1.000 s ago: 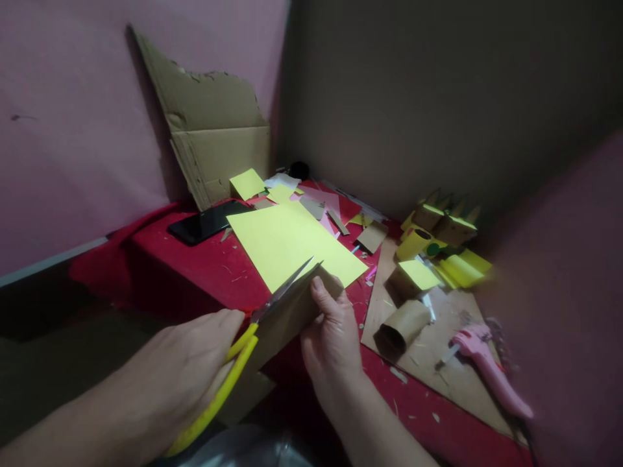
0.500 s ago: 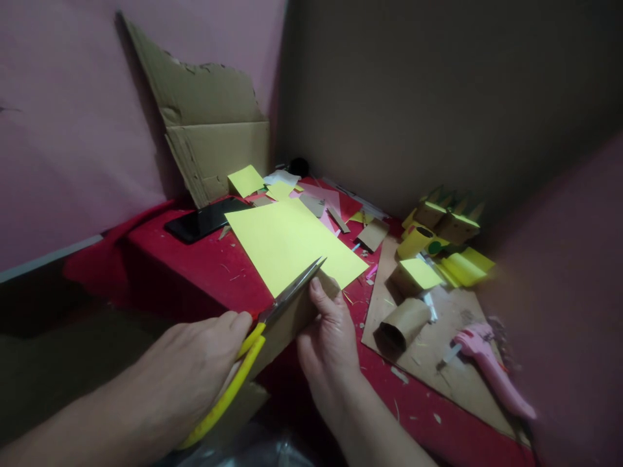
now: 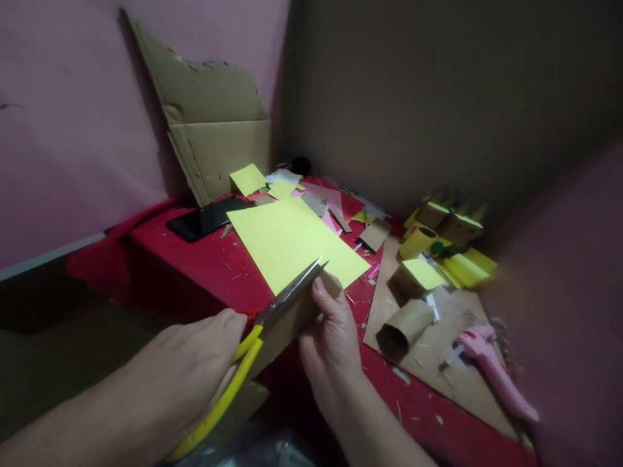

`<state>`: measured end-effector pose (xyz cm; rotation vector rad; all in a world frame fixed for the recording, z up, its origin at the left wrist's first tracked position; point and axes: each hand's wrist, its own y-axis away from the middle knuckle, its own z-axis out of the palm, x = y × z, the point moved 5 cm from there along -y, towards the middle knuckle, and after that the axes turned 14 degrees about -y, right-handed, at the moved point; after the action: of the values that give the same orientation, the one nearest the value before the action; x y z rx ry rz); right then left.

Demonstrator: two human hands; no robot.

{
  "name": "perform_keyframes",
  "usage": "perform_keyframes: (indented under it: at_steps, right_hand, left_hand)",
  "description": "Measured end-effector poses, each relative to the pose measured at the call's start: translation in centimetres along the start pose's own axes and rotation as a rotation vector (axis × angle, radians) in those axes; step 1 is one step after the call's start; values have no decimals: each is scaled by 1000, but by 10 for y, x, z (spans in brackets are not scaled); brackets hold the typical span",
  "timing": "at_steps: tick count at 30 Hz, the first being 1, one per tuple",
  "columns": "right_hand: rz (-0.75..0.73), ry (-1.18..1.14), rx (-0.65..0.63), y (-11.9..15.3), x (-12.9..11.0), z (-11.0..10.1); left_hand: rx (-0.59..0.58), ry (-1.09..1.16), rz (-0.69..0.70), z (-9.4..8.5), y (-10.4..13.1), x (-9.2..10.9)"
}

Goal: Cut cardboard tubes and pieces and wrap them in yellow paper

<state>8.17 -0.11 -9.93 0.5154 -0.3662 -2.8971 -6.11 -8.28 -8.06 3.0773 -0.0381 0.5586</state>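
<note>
Head view: scissors (image 3: 267, 315) in left hand (image 3: 202, 357), tips slightly reopened

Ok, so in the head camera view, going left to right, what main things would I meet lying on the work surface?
Black phone, large yellow sheet, brown cardboard tube, pink glue gun.

I could pass a hand above the flat yellow paper sheet (image 3: 292, 240) or over the scrap-strewn red cloth (image 3: 199, 263) at its left. Nearer in, the slightly open yellow-handled metal scissors (image 3: 292, 288) and the brown cardboard piece (image 3: 287, 327) block my middle, between both hands. On my right, the hollow brown cardboard tube (image 3: 409, 324) and the pink plastic glue gun (image 3: 487, 363) leave a narrow lane; spiky-topped yellow-and-brown box shapes (image 3: 455, 224) rise behind.
</note>
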Motion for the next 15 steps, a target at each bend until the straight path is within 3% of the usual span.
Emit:
perform_keyframes:
  at_steps: [7, 15]
  right_hand:
    - [10, 3, -13, 0, 3, -1]
    - [11, -7, -17, -2, 5, -4]
  left_hand:
    - [-50, -13, 18, 4, -2, 4]
    - [-28, 87, -18, 4, -1, -1]
